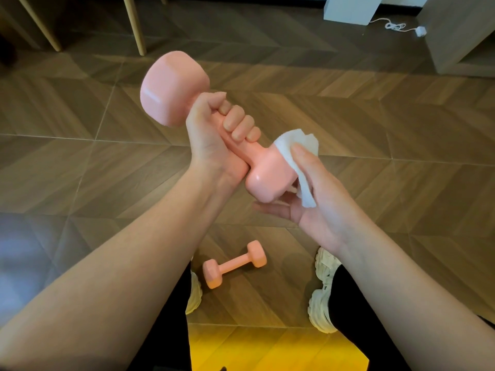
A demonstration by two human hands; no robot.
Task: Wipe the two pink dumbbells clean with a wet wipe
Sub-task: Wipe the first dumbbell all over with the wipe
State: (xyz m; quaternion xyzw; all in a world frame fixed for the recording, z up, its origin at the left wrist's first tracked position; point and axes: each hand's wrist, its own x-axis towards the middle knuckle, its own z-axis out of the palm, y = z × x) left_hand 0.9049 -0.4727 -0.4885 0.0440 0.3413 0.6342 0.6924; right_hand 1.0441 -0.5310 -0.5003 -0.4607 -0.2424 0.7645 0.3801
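The left hand (pixel 214 135) is held up above the wooden floor (pixel 107 156), its fingers clamped tight round the handle of a tilted pink dumbbell (pixel 263 167). On this dumbbell's lower head lies a white wet wipe (pixel 292 145), pinched there by the right hand (pixel 318 199), thumb on top and fingers reaching beneath. The second pink dumbbell (pixel 234 263) lies on the floor below, between the two white shoes (pixel 321 290).
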